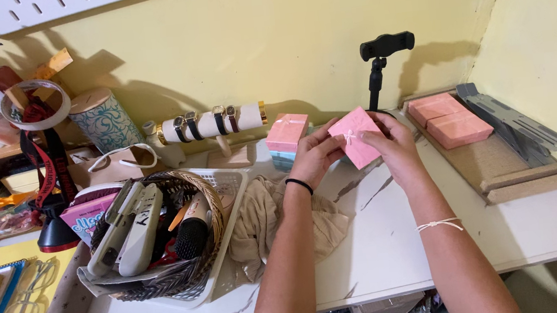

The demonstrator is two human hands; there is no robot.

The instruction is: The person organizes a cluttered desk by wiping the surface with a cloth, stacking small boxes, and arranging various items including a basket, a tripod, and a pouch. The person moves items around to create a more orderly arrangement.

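Holding a pink gift box, ribbon bow on

Both hands grip one small pink gift box point(357, 137) at frame centre, above the marble tabletop point(397, 234): left hand point(317, 154) and right hand point(391, 143) pinch its edges, fingers closed. Its white bow looks tied. Another pink box point(287, 132) is stacked left; two more pink boxes point(449, 120) lie right.

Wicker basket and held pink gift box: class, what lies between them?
In the head view, a crumpled beige cloth lies between wicker basket and pink gift box.
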